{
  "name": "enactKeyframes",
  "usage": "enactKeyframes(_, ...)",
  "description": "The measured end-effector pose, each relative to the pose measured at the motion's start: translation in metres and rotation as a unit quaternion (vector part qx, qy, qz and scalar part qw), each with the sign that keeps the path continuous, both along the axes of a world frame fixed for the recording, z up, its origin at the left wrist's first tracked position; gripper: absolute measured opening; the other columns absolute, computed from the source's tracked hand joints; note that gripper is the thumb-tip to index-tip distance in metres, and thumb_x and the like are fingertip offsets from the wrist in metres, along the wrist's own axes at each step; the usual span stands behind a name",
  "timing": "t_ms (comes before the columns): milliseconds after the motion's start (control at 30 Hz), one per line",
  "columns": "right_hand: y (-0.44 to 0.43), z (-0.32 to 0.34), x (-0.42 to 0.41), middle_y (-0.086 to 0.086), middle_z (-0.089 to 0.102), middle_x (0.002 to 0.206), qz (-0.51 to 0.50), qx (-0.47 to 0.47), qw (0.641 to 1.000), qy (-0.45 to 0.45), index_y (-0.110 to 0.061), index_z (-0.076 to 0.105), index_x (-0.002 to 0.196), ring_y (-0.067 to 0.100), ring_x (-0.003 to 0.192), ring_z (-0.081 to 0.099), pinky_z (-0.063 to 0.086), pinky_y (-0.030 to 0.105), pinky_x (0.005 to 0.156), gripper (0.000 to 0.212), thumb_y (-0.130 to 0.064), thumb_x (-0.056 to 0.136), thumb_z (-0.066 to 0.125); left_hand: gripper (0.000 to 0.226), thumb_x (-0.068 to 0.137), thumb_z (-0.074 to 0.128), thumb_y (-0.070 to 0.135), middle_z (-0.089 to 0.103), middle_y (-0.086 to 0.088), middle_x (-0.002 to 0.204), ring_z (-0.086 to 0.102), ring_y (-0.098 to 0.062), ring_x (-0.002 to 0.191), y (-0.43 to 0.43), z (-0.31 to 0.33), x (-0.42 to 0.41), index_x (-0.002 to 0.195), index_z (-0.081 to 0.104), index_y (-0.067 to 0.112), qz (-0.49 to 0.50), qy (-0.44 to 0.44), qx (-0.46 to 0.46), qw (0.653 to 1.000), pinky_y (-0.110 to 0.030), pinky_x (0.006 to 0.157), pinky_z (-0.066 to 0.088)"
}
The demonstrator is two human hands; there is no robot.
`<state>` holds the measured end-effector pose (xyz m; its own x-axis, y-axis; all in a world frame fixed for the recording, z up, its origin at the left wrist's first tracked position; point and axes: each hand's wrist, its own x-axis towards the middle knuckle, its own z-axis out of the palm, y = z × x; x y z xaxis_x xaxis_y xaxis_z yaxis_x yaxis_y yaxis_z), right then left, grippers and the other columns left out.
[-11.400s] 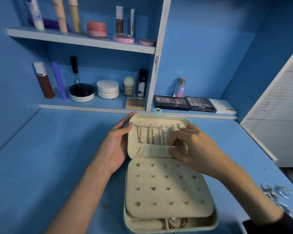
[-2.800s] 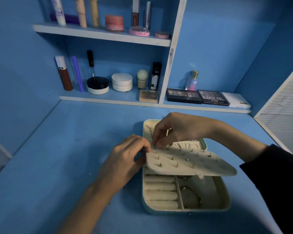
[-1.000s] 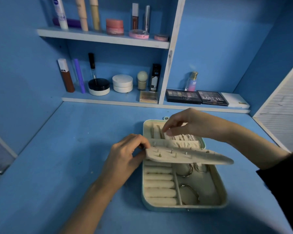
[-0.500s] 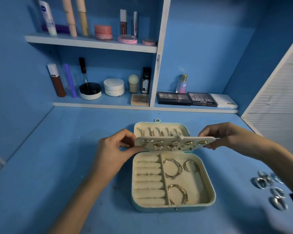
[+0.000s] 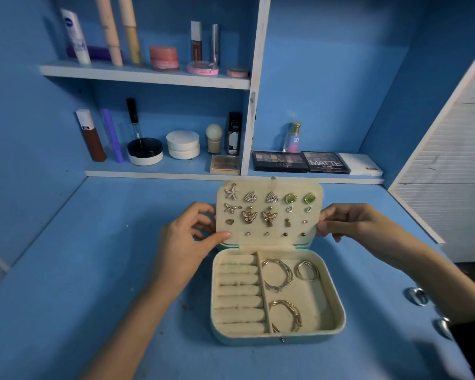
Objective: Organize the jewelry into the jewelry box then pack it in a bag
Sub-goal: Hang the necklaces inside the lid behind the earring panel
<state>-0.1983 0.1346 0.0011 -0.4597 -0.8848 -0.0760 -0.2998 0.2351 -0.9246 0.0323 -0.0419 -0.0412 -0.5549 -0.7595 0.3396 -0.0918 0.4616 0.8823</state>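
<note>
Your left hand (image 5: 188, 237) and right hand (image 5: 348, 222) are pinching the filled earring panel (image 5: 269, 212) upright over the open box (image 5: 337, 305) on the desk (image 5: 93, 270). Hoops (image 5: 277, 275) are lying inside, loose rings (image 5: 417, 296) are waiting outside, and bagging is not yet begun.

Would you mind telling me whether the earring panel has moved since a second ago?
Yes. The earring panel has swung up and back: it lay flat over the jewelry box base, and now stands upright at its rear edge.

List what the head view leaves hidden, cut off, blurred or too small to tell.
Head view:
Behind the earring panel: hidden by the panel itself.
The silver rings: blurred, one partly behind the dark sleeve.
The bottom-row studs: too small to identify.
</note>
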Motion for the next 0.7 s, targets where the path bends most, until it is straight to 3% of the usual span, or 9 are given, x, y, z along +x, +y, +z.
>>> enactKeyframes(100, -0.004, -0.004, 0.003, 0.017, 0.069, 0.081, -0.036, 0.001, 0.999, 0.011, -0.004, 0.069, 0.085, 0.016, 0.072, 0.059, 0.041, 0.025, 0.062, 0.007, -0.001, 0.085, 0.062, 0.037, 0.066, 0.084, 0.023, 0.066, 0.018, 0.074, 0.055, -0.006, 0.061, -0.002, 0.000, -0.001, 0.086, 0.059, 0.042, 0.028, -0.035, -0.020, 0.999, -0.017, 0.056, 0.043)
enactKeyframes(167, -0.007, -0.008, 0.007, 0.013, 0.070, 0.079, -0.065, 0.004, 0.998, 0.021, -0.004, 0.069, 0.086, 0.016, 0.072, 0.058, 0.042, 0.018, 0.058, 0.006, -0.003, 0.086, 0.063, 0.033, 0.070, 0.081, 0.026, 0.065, 0.020, 0.080, 0.055, 0.001, 0.073, -0.004, -0.003, -0.002, 0.091, 0.061, 0.042, 0.030, -0.043, -0.029, 0.998, -0.017, 0.061, 0.040)
enactKeyframes(267, -0.011, -0.015, 0.012, 0.011, 0.070, 0.077, -0.112, 0.005, 0.993, 0.049, -0.008, 0.070, 0.087, 0.012, 0.068, 0.058, 0.040, 0.010, 0.053, 0.004, -0.011, 0.085, 0.067, 0.019, 0.082, 0.070, 0.025, 0.064, 0.022, 0.094, 0.057, -0.008, 0.094, -0.006, -0.006, -0.005, 0.100, 0.069, 0.031, 0.036, -0.042, -0.042, 0.998, -0.023, 0.069, 0.044)
enactKeyframes(367, -0.015, -0.021, 0.016, 0.005, 0.070, 0.075, -0.156, 0.008, 0.983, 0.096, -0.015, 0.072, 0.083, 0.000, 0.059, 0.056, 0.039, 0.006, 0.052, 0.002, -0.016, 0.083, 0.070, 0.023, 0.087, 0.066, 0.019, 0.060, 0.020, 0.096, 0.055, -0.012, 0.097, -0.005, -0.009, -0.009, 0.109, 0.071, 0.017, 0.061, -0.061, -0.078, 0.993, -0.019, 0.070, 0.044)
enactKeyframes(467, -0.017, -0.026, 0.021, -0.007, 0.068, 0.070, -0.190, 0.007, 0.972, 0.136, -0.015, 0.075, 0.082, -0.009, 0.052, 0.053, 0.038, 0.004, 0.049, 0.003, -0.016, 0.081, 0.072, 0.024, 0.087, 0.066, 0.015, 0.064, 0.011, 0.103, 0.056, -0.014, 0.101, -0.003, -0.012, -0.012, 0.110, 0.071, 0.013, 0.076, -0.074, -0.087, 0.991, -0.027, 0.080, 0.047)
enactKeyframes(567, -0.018, -0.029, 0.025, -0.009, 0.065, 0.066, -0.207, -0.002, 0.967, 0.150, -0.013, 0.075, 0.083, -0.010, 0.050, 0.052, 0.037, 0.004, 0.048, 0.004, -0.014, 0.081, 0.072, 0.023, 0.086, 0.067, 0.015, 0.068, 0.000, 0.111, 0.059, -0.018, 0.104, -0.001, -0.015, -0.014, 0.108, 0.072, 0.010, 0.094, -0.085, -0.076, 0.989, -0.030, 0.087, 0.047)
enactKeyframes(700, -0.018, -0.034, 0.030, -0.006, 0.066, 0.069, -0.221, -0.013, 0.960, 0.170, -0.011, 0.074, 0.088, -0.004, 0.059, 0.056, 0.039, 0.006, 0.052, 0.008, -0.015, 0.081, 0.072, 0.025, 0.084, 0.070, 0.014, 0.068, 0.000, 0.109, 0.062, -0.015, 0.101, 0.001, -0.013, -0.015, 0.109, 0.071, 0.010, 0.102, -0.081, -0.046, 0.990, -0.023, 0.084, 0.044)
